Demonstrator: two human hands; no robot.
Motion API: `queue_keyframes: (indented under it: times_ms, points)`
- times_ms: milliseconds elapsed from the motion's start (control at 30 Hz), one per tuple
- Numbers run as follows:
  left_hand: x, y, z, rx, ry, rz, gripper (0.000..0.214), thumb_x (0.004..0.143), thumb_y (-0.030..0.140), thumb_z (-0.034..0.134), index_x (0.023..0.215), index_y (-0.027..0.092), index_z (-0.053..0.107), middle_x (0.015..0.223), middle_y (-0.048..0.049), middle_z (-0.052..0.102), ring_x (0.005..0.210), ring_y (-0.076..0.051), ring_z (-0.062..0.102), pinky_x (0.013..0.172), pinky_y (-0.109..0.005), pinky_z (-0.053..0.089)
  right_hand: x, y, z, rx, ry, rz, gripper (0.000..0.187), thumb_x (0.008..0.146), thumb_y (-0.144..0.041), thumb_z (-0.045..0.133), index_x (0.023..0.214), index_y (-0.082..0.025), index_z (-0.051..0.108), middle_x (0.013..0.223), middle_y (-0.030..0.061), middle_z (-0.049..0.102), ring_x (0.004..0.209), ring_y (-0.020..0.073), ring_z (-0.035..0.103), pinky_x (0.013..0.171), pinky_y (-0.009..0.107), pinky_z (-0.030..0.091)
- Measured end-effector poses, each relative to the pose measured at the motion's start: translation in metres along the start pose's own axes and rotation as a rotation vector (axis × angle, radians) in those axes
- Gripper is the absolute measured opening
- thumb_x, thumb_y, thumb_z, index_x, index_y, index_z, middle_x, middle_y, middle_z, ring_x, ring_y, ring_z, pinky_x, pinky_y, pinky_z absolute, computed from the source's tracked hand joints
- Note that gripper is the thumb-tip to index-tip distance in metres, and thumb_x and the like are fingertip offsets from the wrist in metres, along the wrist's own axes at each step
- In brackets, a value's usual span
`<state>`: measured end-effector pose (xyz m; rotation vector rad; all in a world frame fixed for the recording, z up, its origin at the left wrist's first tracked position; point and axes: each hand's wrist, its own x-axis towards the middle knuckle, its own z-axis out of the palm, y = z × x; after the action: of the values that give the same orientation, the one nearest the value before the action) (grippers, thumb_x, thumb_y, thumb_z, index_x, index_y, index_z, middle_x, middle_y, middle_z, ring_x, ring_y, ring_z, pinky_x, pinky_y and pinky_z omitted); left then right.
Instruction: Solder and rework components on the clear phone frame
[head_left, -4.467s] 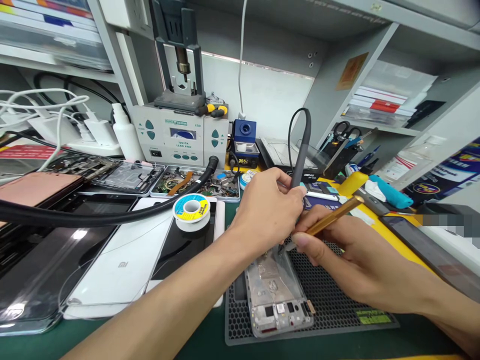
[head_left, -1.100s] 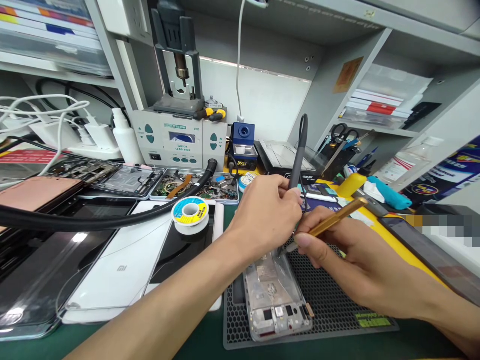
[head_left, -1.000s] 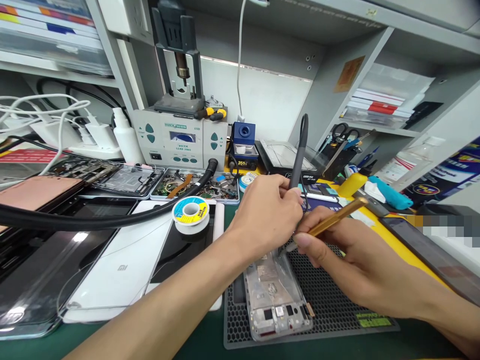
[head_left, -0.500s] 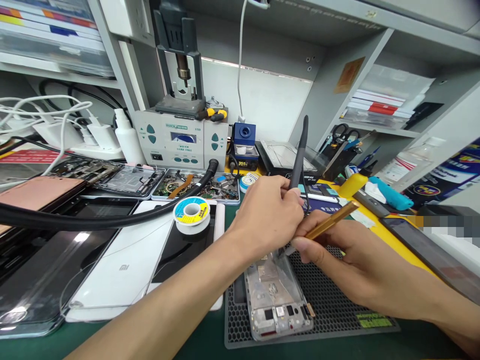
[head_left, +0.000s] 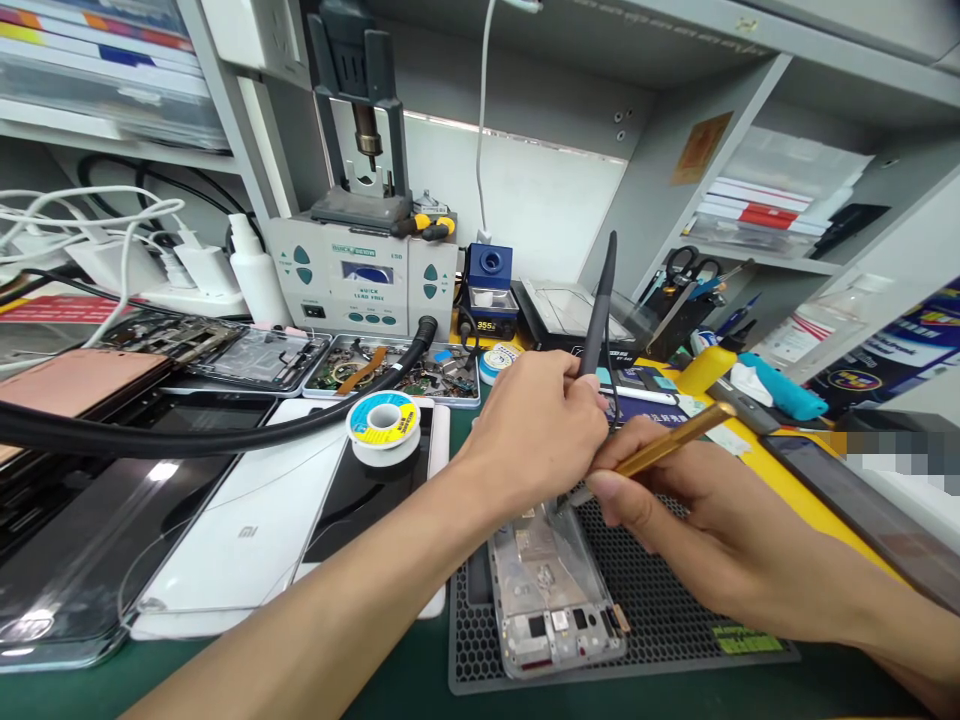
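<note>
A silvery phone frame (head_left: 551,590), stripped to its bare metal inside, lies on a black honeycomb mat (head_left: 697,590). My left hand (head_left: 536,425) is closed around a dark grey tapered tool (head_left: 598,310), whose slim curved end points up; its lower end is mostly hidden by the hand. My right hand (head_left: 697,500) pinches a slim gold-handled tool (head_left: 667,440) between thumb and fingers. Its flat silvery tip (head_left: 576,497) reaches down to the upper part of the frame. Both hands meet above the frame's far end and cover it.
A solder wire spool (head_left: 383,430) rests on phones at left. A thick black hose (head_left: 225,440) crosses over them from a hot-air station (head_left: 364,275). A tray of phone parts (head_left: 405,372) sits behind. To the right are a yellow bottle (head_left: 706,370) and a dark phone (head_left: 832,500).
The gold handle has tilted slightly and shifted a little to the right with my right hand. My left hand and the phone frame stay nearly still.
</note>
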<state>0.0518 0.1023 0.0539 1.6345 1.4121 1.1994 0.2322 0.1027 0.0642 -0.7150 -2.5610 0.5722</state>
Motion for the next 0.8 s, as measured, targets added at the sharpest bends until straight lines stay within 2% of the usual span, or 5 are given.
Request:
queue_keyframes:
  times_ms: [500, 667, 800]
  points:
    - [0.0007, -0.0005, 0.0018, 0.003, 0.002, 0.004, 0.027, 0.098, 0.025, 0.052, 0.077, 0.022, 0.068, 0.075, -0.0034, 0.07, 0.068, -0.019, 0.058, 0.057, -0.03, 0.038, -0.0025, 0.0039, 0.0007, -0.01, -0.025, 0.076, 0.028, 0.111, -0.033, 0.049, 0.087, -0.023, 0.059, 0.074, 0.0005, 0.065, 0.066, 0.0184, 0.06, 0.06, 0.033, 0.049]
    - [0.0005, -0.001, 0.0015, -0.005, 0.003, 0.013, 0.026, 0.098, 0.025, 0.052, 0.077, 0.022, 0.068, 0.079, -0.0049, 0.074, 0.073, -0.02, 0.063, 0.061, -0.03, 0.042, -0.0033, 0.0047, 0.0008, 0.019, 0.021, 0.05, 0.027, 0.111, -0.033, 0.051, 0.087, -0.024, 0.059, 0.073, -0.0014, 0.061, 0.061, 0.0162, 0.056, 0.057, 0.031, 0.047]
    - [0.0003, -0.0019, 0.0016, -0.011, 0.006, 0.016, 0.027, 0.098, 0.026, 0.052, 0.076, 0.022, 0.067, 0.078, -0.0048, 0.074, 0.072, -0.021, 0.064, 0.059, -0.031, 0.041, -0.0034, 0.0021, 0.0009, 0.01, -0.011, 0.042, 0.027, 0.111, -0.032, 0.05, 0.087, -0.024, 0.059, 0.072, -0.0013, 0.063, 0.063, 0.0168, 0.058, 0.058, 0.031, 0.047]
